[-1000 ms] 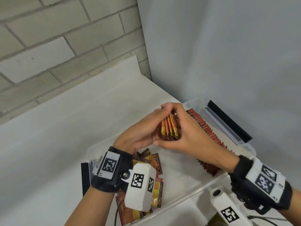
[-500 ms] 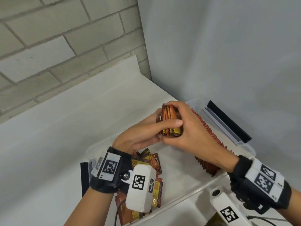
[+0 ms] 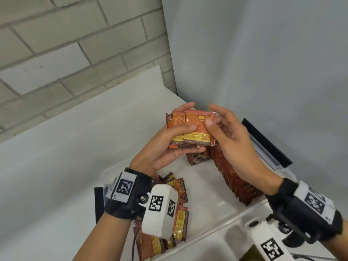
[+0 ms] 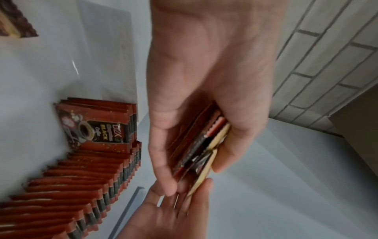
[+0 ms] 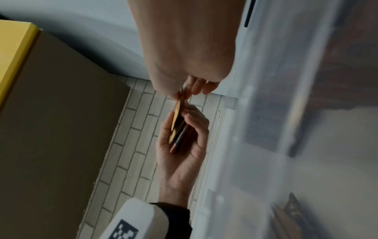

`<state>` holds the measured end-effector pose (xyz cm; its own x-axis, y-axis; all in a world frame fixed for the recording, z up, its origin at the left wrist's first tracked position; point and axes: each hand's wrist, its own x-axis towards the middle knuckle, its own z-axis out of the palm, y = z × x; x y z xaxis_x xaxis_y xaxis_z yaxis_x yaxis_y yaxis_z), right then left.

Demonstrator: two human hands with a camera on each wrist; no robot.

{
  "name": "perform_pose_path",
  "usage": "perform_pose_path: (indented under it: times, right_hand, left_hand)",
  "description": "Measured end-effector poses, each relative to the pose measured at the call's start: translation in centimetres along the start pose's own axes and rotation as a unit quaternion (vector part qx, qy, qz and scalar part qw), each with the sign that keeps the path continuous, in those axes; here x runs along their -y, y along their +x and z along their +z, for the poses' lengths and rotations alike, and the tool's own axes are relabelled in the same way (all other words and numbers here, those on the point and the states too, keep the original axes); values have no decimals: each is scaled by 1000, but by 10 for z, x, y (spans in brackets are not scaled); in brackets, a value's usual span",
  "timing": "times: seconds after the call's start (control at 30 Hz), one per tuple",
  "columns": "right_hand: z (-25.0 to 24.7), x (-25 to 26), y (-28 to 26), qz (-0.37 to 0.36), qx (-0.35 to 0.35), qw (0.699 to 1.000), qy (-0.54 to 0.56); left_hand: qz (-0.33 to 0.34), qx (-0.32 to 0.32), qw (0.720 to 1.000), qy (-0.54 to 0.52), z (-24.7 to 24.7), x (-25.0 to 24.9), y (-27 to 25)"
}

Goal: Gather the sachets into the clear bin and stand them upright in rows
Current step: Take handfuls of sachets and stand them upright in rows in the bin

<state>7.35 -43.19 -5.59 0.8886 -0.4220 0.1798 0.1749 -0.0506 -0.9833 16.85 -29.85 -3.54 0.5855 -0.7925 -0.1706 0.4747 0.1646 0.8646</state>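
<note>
Head view: the left hand [image 3: 165, 146] grips a small stack of sachets [image 3: 190, 129], thumb across the printed face and fingers curled beneath, holding it above the far end of the clear bin [image 3: 207, 228]. The right hand [image 3: 231, 140] meets the stack from the other side, its thumb and forefinger pinching the top sachet's near corner while the remaining fingers stay loosely spread behind it.

Below the right hand and along the bin's wall on that side runs a long row of upright sachets [image 3: 235, 178], packed edge to edge. Just under the held stack a few more sachets [image 3: 198, 157] stand at the row's far end, which may be the start of a second row. Beneath the left wrist, a heap of loose sachets [image 3: 178, 191] lies flat and jumbled on the bin's floor.

As a judgement, the gathering looks done as far as the views reach, since no sachets show on the table [image 3: 56, 157] outside the bin. The standing is partway: one row complete, the held stack and the loose heap not yet set upright.
</note>
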Motion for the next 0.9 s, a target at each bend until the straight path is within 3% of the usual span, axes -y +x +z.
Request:
perform_pose_path:
  times: [0.2,0.47,0.7,0.9]
  right_hand:
    - [-6,8,0,-77,-17,995,63]
    - [-5,7,-1,-123,43,990,51]
    - [-6,1,0,-52,75,995,52]
    - [-2,1,1,107,104,976,159]
  left_hand:
    - [-28,-29,999,26,-1,-3,3]
    - [12,-28,998,-57,-10,-3,5]
    - [99,-54,991,-67,-12,-5,5]
    - [155,-80,982,-73,-9,-4,7]
